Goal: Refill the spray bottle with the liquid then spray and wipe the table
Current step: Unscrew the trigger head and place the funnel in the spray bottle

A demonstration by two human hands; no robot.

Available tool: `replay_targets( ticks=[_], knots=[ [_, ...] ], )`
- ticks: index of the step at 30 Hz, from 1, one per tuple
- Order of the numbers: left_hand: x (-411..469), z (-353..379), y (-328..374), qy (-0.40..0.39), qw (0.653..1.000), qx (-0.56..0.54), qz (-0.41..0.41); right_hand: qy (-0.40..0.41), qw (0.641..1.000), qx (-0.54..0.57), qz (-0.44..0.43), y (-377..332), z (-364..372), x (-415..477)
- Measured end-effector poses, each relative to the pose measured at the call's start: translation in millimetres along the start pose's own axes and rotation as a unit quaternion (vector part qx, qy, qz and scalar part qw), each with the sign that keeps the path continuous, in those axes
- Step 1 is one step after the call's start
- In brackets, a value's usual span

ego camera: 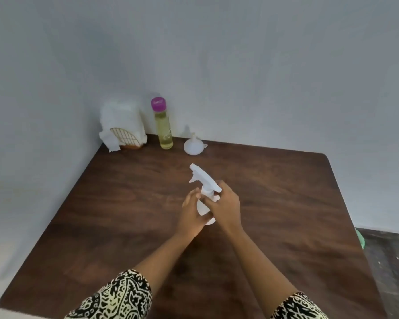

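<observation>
Head view: the spray bottle (203, 207) is held standing up at the middle of the table (124, 203), its body gripped low by the left hand (191, 217) and its neck, just above, gripped by the right hand (227, 208).

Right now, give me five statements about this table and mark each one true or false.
1. The left hand and the right hand both hold the spray bottle. True.
2. The refill bottle is open. False: its purple cap is on.
3. The funnel sits in the spray bottle's neck. False: it stands wide end down on the table, near the far edge and apart from the spray bottle.
4. The trigger head is on the spray bottle. True.
5. The tissue holder stands at the table's near right corner. False: it is in the far left corner, by the wall.
</observation>
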State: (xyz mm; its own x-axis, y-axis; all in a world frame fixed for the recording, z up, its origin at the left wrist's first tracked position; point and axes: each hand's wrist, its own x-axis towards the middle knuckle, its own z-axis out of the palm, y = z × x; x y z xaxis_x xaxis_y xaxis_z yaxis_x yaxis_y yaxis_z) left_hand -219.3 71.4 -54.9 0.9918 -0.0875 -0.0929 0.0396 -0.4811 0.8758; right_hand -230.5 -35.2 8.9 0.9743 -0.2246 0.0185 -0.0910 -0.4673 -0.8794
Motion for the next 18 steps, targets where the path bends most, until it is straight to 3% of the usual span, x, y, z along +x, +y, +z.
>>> replay_targets(
  ticks=[7, 18],
  knots=[
    [-48, -8, -19, 0.041, 0.997, -0.058, 0.0, 0.018, 1.0, 0.012, 0.013, -11, 16, -56],
    [-58, -14, -17, 0.035, 0.999, -0.006, 0.018, 0.008, 0.999, -0.011, -0.033, -5, 9, -50]
  ],
)
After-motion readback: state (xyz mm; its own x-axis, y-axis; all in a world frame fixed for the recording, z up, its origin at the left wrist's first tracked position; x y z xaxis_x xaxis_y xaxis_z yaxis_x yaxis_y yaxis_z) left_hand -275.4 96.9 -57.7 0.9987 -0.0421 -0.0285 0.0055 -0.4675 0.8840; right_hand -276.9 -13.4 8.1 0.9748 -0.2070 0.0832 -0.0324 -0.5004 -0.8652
